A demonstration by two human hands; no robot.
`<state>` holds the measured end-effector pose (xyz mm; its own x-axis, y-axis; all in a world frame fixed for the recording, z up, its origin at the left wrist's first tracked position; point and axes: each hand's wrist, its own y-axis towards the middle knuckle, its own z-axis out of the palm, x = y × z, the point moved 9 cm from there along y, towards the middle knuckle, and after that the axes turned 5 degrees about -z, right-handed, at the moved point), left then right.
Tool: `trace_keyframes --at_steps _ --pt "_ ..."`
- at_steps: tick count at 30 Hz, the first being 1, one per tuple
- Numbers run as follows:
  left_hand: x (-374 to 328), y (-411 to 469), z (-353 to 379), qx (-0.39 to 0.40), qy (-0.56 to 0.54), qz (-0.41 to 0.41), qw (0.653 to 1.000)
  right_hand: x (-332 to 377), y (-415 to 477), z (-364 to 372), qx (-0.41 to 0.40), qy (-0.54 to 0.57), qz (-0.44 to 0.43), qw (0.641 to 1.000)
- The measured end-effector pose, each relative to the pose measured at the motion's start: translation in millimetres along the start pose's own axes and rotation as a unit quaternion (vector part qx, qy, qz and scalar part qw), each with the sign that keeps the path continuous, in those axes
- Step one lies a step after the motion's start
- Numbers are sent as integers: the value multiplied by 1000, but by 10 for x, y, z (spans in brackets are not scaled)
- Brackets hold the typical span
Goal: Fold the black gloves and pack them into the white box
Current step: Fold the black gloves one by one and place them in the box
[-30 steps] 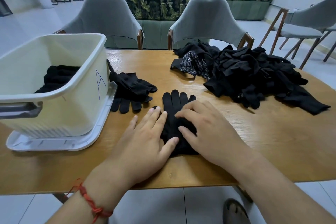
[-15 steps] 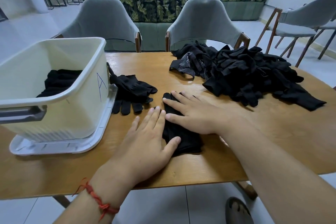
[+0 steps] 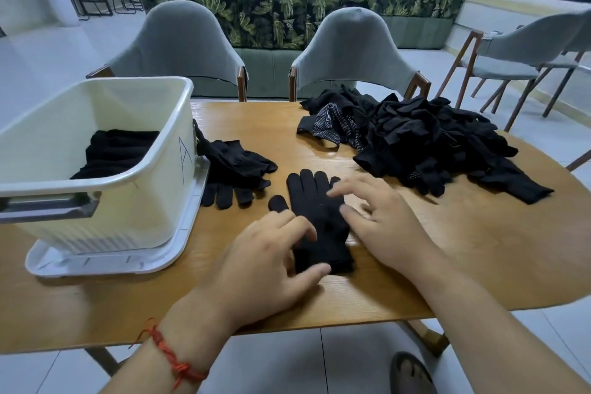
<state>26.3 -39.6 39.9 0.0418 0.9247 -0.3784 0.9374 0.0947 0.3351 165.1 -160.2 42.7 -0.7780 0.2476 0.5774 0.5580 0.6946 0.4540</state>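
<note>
Head view: left hand (image 3: 265, 261) and blurred right hand (image 3: 379, 222) flank the flat glove (image 3: 315, 211), fingers loosely spread, seemingly gripping nothing.

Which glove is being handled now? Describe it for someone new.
On the wooden table, look between the white box and the big black pile. One glove lies near the front edge between the left hand and right hand. Unlike the crumpled gloves beside the box, it lies flat, fingers pointing away.

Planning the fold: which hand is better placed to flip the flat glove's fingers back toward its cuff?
Probably the right hand: it lies beside the finger end of the flat glove, while the left hand sits by the cuff, better suited to pinning it.
</note>
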Motion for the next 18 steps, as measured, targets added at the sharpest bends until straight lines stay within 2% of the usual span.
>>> trace_keyframes --at_steps 5,12,18 --pt "-18 -27 73 15 24 13 1000 -4 -308 -46 39 0 8 999" --pt "25 -36 70 20 30 21 999 -49 -278 -7 66 0 28 997" --pt "44 -75 66 49 11 18 999 -19 -276 -30 75 -45 -2 996"
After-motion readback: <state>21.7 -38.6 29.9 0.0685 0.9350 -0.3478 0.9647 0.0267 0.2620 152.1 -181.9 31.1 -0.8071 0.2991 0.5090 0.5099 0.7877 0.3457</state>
